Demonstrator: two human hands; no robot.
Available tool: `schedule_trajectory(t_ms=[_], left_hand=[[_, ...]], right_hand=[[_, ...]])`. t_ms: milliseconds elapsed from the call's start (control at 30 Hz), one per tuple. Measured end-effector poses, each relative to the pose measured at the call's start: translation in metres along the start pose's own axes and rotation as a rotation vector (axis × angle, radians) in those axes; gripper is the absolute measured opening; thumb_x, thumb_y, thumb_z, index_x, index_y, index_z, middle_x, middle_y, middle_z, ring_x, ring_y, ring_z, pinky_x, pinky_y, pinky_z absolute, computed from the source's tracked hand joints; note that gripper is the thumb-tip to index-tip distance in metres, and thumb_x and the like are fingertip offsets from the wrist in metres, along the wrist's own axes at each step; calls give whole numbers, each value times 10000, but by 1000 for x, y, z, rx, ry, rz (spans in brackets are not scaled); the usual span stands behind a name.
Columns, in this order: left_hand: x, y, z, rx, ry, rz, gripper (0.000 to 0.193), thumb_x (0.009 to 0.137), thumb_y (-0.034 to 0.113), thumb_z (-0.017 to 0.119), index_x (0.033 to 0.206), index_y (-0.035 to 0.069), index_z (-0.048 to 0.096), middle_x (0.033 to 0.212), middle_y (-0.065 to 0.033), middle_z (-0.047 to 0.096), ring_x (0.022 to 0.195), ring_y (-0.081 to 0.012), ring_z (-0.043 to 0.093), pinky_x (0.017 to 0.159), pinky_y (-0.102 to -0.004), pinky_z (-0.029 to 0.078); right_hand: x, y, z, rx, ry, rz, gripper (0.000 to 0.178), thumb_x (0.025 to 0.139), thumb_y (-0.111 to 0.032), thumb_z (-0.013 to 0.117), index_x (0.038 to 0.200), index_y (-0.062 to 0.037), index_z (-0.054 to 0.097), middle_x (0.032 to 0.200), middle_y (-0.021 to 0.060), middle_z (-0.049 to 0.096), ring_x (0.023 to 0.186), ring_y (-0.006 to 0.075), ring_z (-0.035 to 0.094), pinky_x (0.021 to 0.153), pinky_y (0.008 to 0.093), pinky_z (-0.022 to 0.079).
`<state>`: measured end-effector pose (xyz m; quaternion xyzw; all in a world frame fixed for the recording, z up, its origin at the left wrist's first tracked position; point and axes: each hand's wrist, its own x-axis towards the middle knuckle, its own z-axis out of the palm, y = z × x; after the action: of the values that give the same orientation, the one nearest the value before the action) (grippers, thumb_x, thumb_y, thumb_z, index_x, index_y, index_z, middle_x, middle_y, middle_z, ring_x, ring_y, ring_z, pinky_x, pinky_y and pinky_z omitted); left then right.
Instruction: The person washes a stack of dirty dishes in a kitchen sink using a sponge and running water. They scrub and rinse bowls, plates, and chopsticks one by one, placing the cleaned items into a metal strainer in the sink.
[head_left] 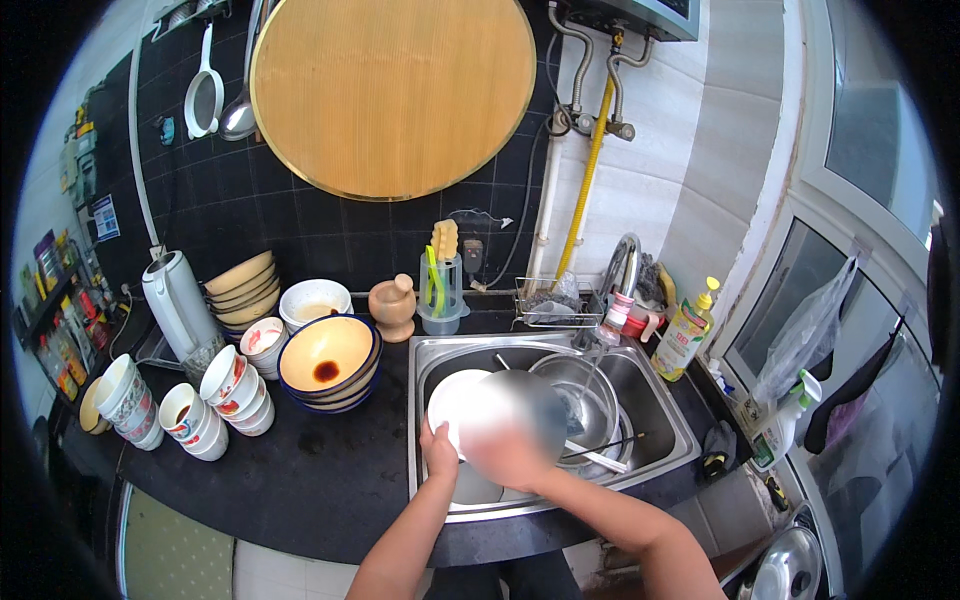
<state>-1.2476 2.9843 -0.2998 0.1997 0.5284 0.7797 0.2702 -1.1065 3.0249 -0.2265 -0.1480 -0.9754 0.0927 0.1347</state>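
Over the left part of the steel sink (672,452), my left hand (439,448) grips the near left rim of a round white dish (455,395); whether it is a plate or a shallow bowl I cannot tell. My right hand (512,460) reaches across to the dish's right side. A blurred patch covers its fingers and part of the dish, so its hold is hidden. Beside the hands, a round metal basin (603,405) sits in the sink, with a pale long handle (597,457) lying next to it. The chrome faucet (630,255) arches above the basin.
Left on the dark counter (300,480) stand stacked cream bowls (325,350), stacked small patterned bowls (240,395), an electric kettle (180,300) and a wooden mortar (392,310). A soap pump bottle (685,335) and a spray bottle (788,420) stand on the right.
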Motion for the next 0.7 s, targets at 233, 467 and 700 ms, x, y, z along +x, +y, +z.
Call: schedule_trajectory(t_ms=[233, 467, 700], left_hand=[[1, -2, 4, -132, -194, -101, 440, 905, 343, 459, 1187, 5, 480, 1118, -149, 539, 1010, -218, 514, 867, -301, 383], [-1, 13, 8, 72, 85, -11, 458, 918, 356, 420, 1154, -32, 483, 1072, -159, 558, 986, -231, 521, 862, -312, 388], [-12, 32, 16, -212, -105, -346, 450, 914, 393, 425, 1178, 37, 502, 1189, -113, 500, 1050, -220, 509, 918, -330, 373]], right_hand=[[23, -27, -38, -102, -272, 80, 991, 666, -543, 576, 1370, 26, 172, 1420, 220, 172, 1314, 320, 198, 1066, 465, 127], [21, -11, -11, -534, -413, 193, 872, 581, -287, 732, 1280, 39, 323, 1221, 183, 453, 1174, 261, 403, 974, 453, 270], [20, 2, 8, 46, -235, -56, 880, 623, -194, 648, 1346, 50, 209, 1392, 258, 213, 1321, 336, 175, 1059, 485, 156]])
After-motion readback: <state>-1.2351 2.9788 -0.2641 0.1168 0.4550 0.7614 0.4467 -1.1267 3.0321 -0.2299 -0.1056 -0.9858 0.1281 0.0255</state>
